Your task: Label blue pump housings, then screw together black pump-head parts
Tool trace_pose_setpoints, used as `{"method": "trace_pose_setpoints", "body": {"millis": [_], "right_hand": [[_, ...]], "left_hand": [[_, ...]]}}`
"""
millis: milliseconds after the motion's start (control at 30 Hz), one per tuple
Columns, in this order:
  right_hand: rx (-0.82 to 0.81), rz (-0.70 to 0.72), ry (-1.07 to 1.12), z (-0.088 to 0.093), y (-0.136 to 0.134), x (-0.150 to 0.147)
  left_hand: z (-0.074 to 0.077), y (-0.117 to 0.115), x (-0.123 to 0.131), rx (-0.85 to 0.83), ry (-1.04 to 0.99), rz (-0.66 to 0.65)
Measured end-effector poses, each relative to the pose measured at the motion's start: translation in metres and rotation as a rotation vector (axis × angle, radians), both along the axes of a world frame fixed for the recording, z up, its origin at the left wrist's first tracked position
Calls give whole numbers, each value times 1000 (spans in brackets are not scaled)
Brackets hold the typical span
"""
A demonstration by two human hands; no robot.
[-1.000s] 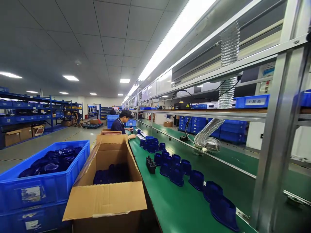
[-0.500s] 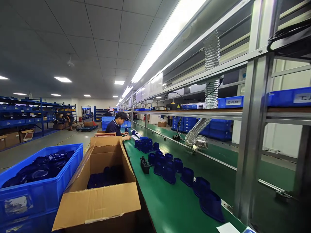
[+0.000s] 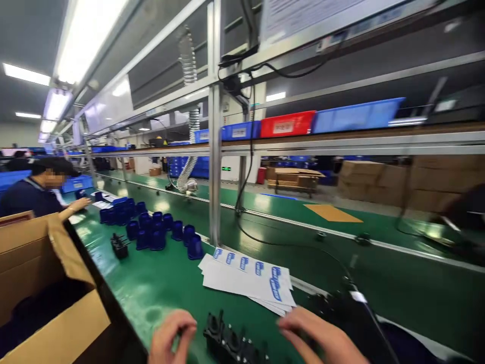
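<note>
My left hand (image 3: 172, 336) is low in the middle, with thumb and fingertips curled together. My right hand (image 3: 322, 336) is to its right, fingertips drawn close to the thumb. Both are blurred, and anything pinched in them is too small to make out. Between them on the green bench stands a black fixture (image 3: 231, 341) with pegs and small screws, its lower part cut off by the frame edge. Just beyond my right fingertips lies a fanned stack of white sheets (image 3: 242, 280) with blue printed labels.
Dark blue plastic cups (image 3: 151, 230) stand grouped along the bench (image 3: 151, 303), near a second black fixture (image 3: 119, 246). An open cardboard box (image 3: 81, 323) is at the left. A co-worker (image 3: 28, 192) sits beyond it. A metal post (image 3: 214, 167) and a black cable (image 3: 288, 246) are ahead.
The view has swung right and down. Both my hands, the nearer black fixture and most of the label sheets have come into view. The blue bin at the left has left the picture.
</note>
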State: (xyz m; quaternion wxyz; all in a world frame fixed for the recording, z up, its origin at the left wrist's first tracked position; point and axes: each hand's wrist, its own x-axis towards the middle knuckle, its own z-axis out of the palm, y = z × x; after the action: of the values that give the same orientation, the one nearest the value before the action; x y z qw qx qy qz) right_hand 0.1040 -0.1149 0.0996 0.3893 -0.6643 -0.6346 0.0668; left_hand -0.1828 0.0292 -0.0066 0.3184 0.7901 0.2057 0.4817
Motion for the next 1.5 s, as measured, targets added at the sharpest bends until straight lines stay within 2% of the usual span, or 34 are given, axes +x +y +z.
{"method": "trace_pose_setpoints", "body": {"millis": [67,100,233,367,600,967,1300,1400,1500], "right_hand": [[-71,99,-8,6,16,-12],[-120,155,-12,9,28,-20],[-349,241,45,18,73,-46],[-499,274,135,9,91,-46],[-505,282,190,-10,101,-41],[-480,335,182,-12,102,-43],[-573,317,234,-27,109,-33],[-548,319,247,-20,108,-30],[-418,241,241,4,93,-19]], "left_hand": [[8,18,9,81,-85,145],[11,25,13,127,-109,172],[13,35,28,295,-126,103],[2,33,33,329,-131,90],[-3,32,33,344,-48,51],[-9,34,35,465,-12,-1],[-2,33,35,368,21,-39],[-4,31,31,266,21,-40],[-3,31,26,164,14,-31]]}}
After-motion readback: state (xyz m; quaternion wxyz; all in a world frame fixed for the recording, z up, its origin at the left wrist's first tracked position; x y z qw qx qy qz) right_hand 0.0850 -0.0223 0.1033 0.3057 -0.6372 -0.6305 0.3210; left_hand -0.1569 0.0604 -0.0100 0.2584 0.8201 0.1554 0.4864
